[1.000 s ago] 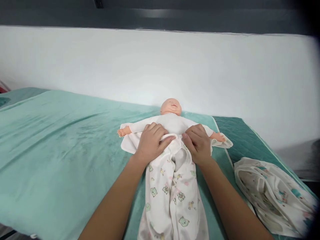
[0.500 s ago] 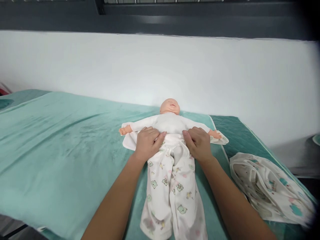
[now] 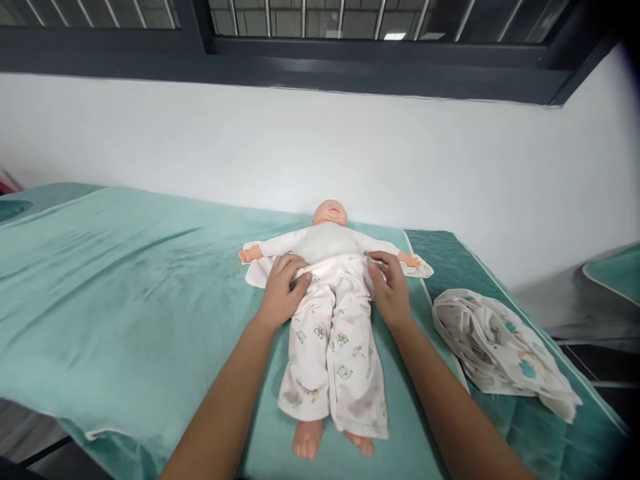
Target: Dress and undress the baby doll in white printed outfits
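A baby doll (image 3: 329, 241) lies on its back, arms spread, in a white long-sleeved top. Its white trousers (image 3: 345, 347), printed with small animals, reach up to the belly, and its bare feet show below the hems. My left hand (image 3: 286, 288) rests at the left side of the waistband, fingers loosely bent and thumb apart. At the right side of the waistband, my right hand (image 3: 391, 285) touches the cloth with thumb and fingers apart. A flap of white cloth (image 3: 257, 273) lies under the doll's arms.
A crumpled white cloth with green print (image 3: 500, 347) lies to the right on a dark green quilted cover (image 3: 540, 427). The doll is on a light green sheet (image 3: 125, 313). A white wall (image 3: 280, 147) stands behind, under a dark window frame (image 3: 350, 70) with bars.
Both hands have loosened from a closed grip on the waistband, their fingers now apart. The view has shifted, so the doll's feet and more of the window show.
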Demonstrator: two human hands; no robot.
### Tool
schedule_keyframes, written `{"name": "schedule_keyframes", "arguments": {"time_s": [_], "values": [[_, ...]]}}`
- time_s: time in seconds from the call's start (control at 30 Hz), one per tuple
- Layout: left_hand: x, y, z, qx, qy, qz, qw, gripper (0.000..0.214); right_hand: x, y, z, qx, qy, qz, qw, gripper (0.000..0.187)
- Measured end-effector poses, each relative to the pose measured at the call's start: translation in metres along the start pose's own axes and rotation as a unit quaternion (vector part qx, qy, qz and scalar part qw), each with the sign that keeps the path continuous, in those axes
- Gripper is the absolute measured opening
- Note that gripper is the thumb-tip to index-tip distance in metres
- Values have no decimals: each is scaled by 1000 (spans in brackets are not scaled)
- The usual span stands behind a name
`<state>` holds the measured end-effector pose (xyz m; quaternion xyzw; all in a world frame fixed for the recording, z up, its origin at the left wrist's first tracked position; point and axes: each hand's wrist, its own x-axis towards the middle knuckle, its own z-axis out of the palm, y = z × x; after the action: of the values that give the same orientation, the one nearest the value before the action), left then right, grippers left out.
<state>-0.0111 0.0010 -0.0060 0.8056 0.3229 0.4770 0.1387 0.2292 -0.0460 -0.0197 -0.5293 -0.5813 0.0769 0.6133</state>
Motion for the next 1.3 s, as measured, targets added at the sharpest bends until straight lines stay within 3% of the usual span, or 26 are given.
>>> {"name": "schedule_keyframes", "arguments": {"time_s": [0.1,0.23,0.4,0.53,0.63,0.8,0.87,0.93,1.07,1.3], "values": [[0,-1,2,6,0,-4,1000,11,4,5,1,17,-26,38,999,33],[2,-1,3,8,-1,-2,1000,12,13,5,6,-28,-117,7,993,40],[2,-1,5,11,-4,2,1000,12,25,7,11,-88,-163,-15,982,47],[2,1,5,21,0,-3,1000,13,21,10,13,-78,-115,33,990,45],[1,2,4,27,-4,-10,1000,13,15,12,13,-73,-52,19,996,41],[0,2,4,32,1,-10,999,14,13,14,12,-48,-105,9,993,41],[0,2,5,31,5,-13,999,15,13,11,10,-55,-86,2,995,40],[-1,1,5,28,8,-17,999,18,12,4,8,-64,-78,-30,994,38],[-1,-2,6,53,14,-19,998,27,10,-11,5,-80,-121,-92,985,36],[1,0,10,115,41,4,993,16,12,-15,6,-124,-170,-97,973,48]]}}
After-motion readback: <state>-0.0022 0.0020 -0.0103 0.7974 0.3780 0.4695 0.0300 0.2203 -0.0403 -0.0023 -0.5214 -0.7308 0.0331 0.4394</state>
